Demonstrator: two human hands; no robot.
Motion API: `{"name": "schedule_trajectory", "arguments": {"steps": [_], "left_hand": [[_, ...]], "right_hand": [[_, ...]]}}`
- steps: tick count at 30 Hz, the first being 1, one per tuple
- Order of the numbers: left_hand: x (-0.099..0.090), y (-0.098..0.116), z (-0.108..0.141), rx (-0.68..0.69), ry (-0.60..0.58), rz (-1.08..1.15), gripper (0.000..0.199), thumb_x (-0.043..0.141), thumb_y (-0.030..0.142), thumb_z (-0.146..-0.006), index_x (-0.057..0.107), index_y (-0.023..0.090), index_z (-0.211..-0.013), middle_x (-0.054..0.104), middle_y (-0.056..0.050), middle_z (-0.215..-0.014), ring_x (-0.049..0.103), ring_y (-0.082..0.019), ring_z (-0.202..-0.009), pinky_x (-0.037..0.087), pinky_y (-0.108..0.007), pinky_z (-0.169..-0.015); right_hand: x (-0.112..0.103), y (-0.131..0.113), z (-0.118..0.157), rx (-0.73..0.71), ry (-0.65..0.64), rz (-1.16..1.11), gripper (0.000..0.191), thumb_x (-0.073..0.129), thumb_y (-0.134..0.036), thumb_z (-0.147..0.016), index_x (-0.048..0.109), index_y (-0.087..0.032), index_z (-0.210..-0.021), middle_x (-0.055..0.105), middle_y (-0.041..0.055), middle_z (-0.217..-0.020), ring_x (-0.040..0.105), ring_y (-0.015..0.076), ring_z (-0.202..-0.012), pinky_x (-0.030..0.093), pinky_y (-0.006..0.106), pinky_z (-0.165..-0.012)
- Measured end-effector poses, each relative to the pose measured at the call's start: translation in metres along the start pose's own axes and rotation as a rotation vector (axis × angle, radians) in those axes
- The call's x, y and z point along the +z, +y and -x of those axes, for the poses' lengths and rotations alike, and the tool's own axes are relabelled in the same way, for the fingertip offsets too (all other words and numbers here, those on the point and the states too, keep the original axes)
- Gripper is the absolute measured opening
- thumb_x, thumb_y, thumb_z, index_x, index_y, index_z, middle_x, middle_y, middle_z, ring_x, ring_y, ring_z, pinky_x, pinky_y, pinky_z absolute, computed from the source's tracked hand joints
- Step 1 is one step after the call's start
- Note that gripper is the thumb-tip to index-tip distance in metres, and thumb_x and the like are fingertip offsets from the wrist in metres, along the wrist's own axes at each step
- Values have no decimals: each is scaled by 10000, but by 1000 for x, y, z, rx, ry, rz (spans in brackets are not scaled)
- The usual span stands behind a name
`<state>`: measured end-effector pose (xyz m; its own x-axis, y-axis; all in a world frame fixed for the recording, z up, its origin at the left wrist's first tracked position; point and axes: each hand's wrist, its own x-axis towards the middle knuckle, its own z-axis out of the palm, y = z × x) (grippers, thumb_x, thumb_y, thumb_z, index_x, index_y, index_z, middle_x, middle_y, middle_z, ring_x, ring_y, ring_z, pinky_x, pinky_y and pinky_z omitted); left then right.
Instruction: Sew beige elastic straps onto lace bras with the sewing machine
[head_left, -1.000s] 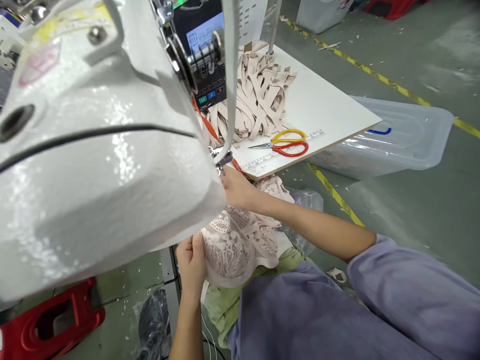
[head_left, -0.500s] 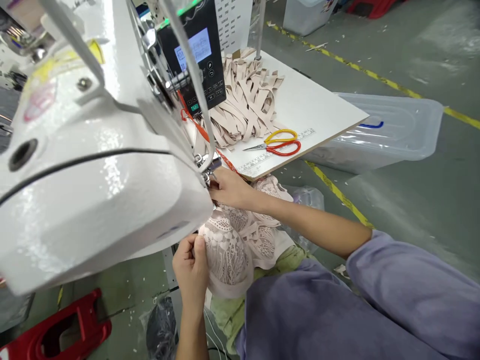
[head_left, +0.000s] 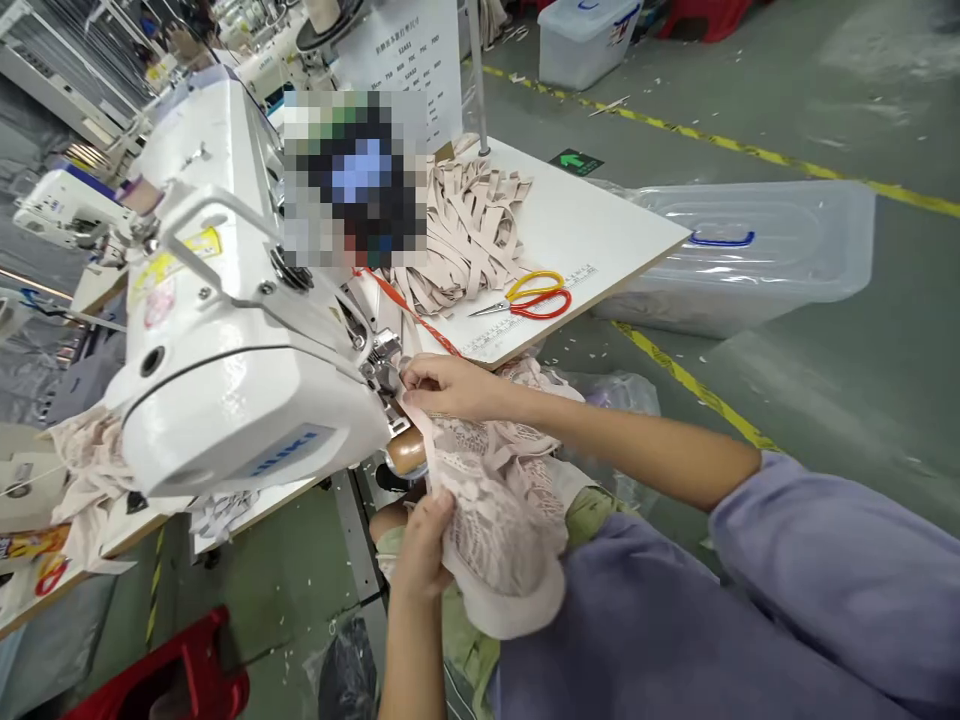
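A pale pink lace bra [head_left: 499, 535] hangs between my hands and over my lap, one cup facing up. My left hand [head_left: 424, 545] grips the cup's edge, thumb on top. Higher up, my right hand [head_left: 454, 387] pinches the bra's edge band just beside the presser foot area of a white sewing machine [head_left: 255, 400]. The right fingertips partly hide the band there. More lace of the bra lies under my right forearm.
On the white table [head_left: 592, 220] sit a heap of beige fabric strips [head_left: 472, 230] and scissors [head_left: 536, 297] with yellow and red handles. A lidded clear bin [head_left: 787, 260] stands beyond the table. At lower left is a red stool [head_left: 180, 670].
The view has shifted back, showing more of the machine. The bra cup has turned and swung outward from the machine head, my left hand moving with it. My right hand stays near the presser foot.
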<state>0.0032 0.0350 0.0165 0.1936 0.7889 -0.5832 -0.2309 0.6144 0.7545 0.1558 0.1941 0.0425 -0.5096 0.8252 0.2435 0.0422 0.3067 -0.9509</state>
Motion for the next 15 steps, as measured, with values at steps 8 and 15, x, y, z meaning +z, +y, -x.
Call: {"name": "schedule_trajectory", "arguments": {"steps": [8, 15], "left_hand": [[5, -73, -24, 96, -7, -369, 666, 569, 778, -751, 706, 129, -814, 641, -59, -682, 591, -213, -720, 468, -341, -739], [-89, -72, 23, 96, 238, -673, 309, 718, 487, -739, 703, 182, -695, 590, 5, -612, 475, -162, -617, 328, -246, -589]], "right_hand": [[-32, 28, 63, 460, 125, -669, 115, 678, -226, -799, 582, -162, -802, 715, 66, -817, 607, 106, -583, 433, 213, -482], [-103, 92, 108, 364, 967, -674, 225, 674, -141, -767, 456, -196, -767, 580, -92, -654, 371, -13, -428, 390, 91, -460]]}}
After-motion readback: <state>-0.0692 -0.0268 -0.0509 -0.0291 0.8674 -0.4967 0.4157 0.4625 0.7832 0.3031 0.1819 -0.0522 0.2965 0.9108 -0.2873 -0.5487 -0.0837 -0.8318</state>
